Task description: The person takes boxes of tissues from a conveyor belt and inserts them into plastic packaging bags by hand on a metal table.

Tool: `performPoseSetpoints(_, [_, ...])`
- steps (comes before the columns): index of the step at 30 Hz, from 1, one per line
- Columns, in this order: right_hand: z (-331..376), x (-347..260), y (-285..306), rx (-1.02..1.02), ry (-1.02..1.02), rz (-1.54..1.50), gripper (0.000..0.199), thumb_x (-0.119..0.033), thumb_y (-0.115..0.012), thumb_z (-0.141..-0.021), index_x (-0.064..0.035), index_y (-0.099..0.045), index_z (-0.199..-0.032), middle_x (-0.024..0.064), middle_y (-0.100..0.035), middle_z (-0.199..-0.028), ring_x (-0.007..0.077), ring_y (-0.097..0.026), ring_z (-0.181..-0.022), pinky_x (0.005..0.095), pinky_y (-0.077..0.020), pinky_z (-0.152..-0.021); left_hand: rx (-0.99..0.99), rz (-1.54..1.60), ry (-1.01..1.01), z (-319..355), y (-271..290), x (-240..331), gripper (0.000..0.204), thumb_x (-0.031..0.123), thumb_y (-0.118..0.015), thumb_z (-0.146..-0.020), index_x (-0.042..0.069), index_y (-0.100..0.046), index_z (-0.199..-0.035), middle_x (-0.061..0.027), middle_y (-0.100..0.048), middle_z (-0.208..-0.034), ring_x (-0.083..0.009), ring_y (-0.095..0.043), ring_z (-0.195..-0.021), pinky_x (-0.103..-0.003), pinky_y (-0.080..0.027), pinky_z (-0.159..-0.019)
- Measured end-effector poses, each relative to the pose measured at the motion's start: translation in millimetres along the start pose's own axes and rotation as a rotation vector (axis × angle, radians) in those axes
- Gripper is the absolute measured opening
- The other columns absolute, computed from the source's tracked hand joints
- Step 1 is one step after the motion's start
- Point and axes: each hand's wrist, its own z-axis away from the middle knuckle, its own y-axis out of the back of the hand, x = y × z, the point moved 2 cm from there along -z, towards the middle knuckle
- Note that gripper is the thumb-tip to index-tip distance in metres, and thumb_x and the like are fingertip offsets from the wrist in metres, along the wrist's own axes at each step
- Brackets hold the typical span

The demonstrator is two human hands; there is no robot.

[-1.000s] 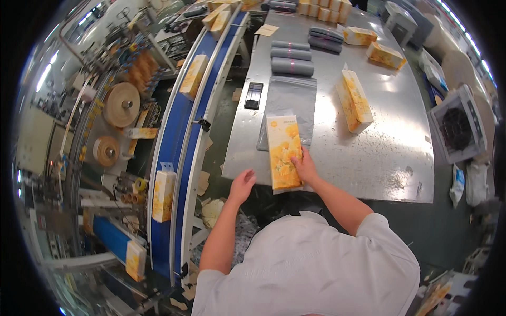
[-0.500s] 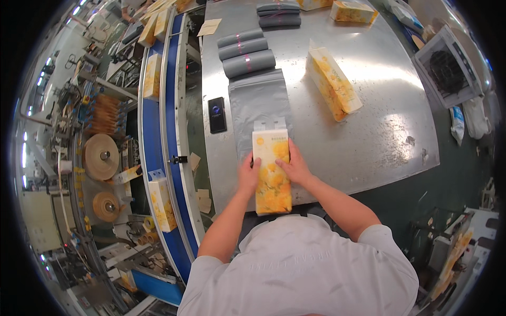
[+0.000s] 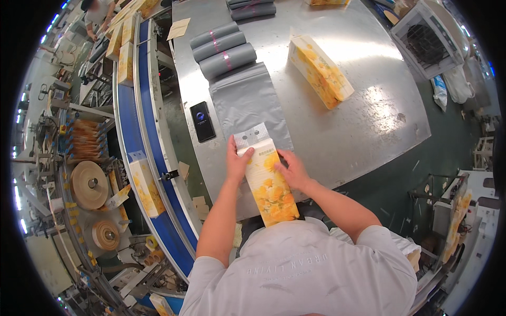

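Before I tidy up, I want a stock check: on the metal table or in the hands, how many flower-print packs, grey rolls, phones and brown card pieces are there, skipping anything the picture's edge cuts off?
Flower-print packs: 2
Grey rolls: 3
Phone: 1
Brown card piece: 1
Total: 7

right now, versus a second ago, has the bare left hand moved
Yes: judged against the black rectangular phone, the bare left hand has come closer, forward over the grey metal table and onto the rectangular white-yellow package.
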Motion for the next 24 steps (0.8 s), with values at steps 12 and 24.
performPoseSetpoints(12, [-69.9,-2.6,28.7,-0.187,0.148,0.619,0.062,-0.013,-0.064,-0.087,-0.0103,-0.049,-0.147,0.0029,-0.040,-0.159,0.0341,-0.035,-0.144,0.0516,-0.0298,-0.118,-0.520,-0.929,-0.307,-17.0,3.8,60.4,0.045,0.018,-0.079,-0.082,0.014,-0.070,-0.125,-0.0135,-0.065,-0.123,-0.0307,-0.063,-0.110,-0.040,-0.051,-0.100])
performPoseSetpoints(24, [-20.3,-22.2,48.3,-0.203,0.456,0.491,0.060,-0.005,-0.061,-0.083,-0.0075,-0.051,-0.143,0.0078,-0.053,-0.144,0.0337,-0.048,-0.132,0.0462,-0.0391,-0.109,-0.046,-0.516,-0.167,30.6,-9.3,-17.9,0.060,0.029,-0.074,-0.089,-0.002,-0.058,-0.138,-0.0273,-0.018,-0.166,-0.0461,-0.022,-0.151,-0.047,-0.023,-0.124])
